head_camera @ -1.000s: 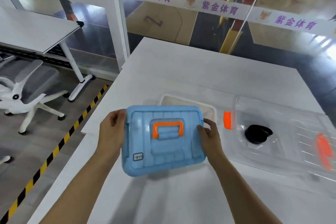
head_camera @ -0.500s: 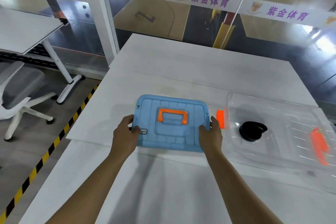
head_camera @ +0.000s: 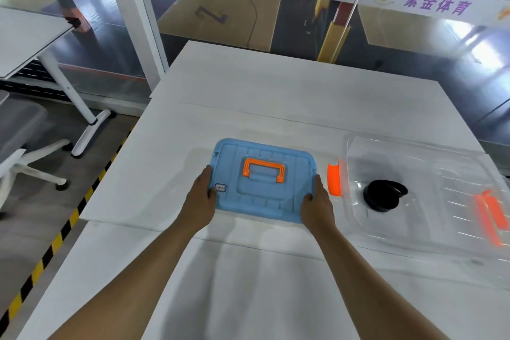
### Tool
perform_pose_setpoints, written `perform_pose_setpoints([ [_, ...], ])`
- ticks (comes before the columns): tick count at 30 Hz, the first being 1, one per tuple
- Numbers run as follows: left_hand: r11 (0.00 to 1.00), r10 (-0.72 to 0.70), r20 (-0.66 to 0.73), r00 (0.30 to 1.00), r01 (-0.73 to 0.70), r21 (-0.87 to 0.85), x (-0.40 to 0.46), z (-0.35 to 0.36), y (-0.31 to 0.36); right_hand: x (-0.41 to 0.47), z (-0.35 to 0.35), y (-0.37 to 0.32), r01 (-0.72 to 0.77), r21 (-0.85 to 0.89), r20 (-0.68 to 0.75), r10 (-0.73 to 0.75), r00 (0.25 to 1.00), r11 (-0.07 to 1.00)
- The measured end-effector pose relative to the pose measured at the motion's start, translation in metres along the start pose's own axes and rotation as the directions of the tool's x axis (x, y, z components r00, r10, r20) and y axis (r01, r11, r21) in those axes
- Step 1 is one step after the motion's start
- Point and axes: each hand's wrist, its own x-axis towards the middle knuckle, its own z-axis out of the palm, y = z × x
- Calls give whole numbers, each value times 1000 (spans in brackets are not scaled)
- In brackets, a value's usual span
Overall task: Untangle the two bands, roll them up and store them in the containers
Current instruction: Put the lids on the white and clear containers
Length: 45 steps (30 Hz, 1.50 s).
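Note:
A blue lid [head_camera: 265, 182] with an orange handle [head_camera: 263, 170] lies flat over a container in the middle of the white table [head_camera: 276, 91]. My left hand [head_camera: 200, 201] grips the lid's near left corner, thumb on top. My right hand [head_camera: 316, 205] grips its near right corner. To the right stands a clear container [head_camera: 430, 196] with orange latches [head_camera: 334, 179], and a rolled black band [head_camera: 383, 196] lies inside it. The container under the blue lid is hidden, and so is whatever it holds.
A glass wall with a white banner stands behind the table. To the left are another white desk [head_camera: 27, 36], a grey office chair [head_camera: 19, 130] and yellow-black floor tape [head_camera: 69, 221]. The table's left edge is close to my left arm.
Both hands have brought the blue lid down from a raised, tilted hold onto the container, and it now lies flat. The view has shifted to the left.

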Motion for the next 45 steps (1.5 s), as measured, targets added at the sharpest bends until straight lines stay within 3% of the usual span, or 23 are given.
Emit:
perform_pose_setpoints([
  [9, 998, 63, -32, 998, -62, 25, 7, 15, -12, 7, 11, 15, 77, -81, -7, -78, 997, 994],
  [22, 994, 43, -96, 994, -33, 109, -5, 14, -10, -1, 5, 13, 113, -180, -23, -119, 993, 977],
  [26, 953, 163, -162, 973, -113, 283, -10, 9, -5, -15, 1, 8, 221, -283, -71, -250, 966, 933],
  [30, 866, 301, -143, 943, -208, 455, -27, 10, 23, -37, -6, -2, 313, -237, -58, -334, 941, 920],
  [39, 758, 512, -93, 854, -398, 517, -94, 42, 97, -78, -61, 17, 484, -229, -191, -526, 829, 845],
  [45, 706, 594, -45, 803, -494, 507, -140, 96, 145, -90, -118, 68, 433, -201, -278, -475, 835, 879],
])
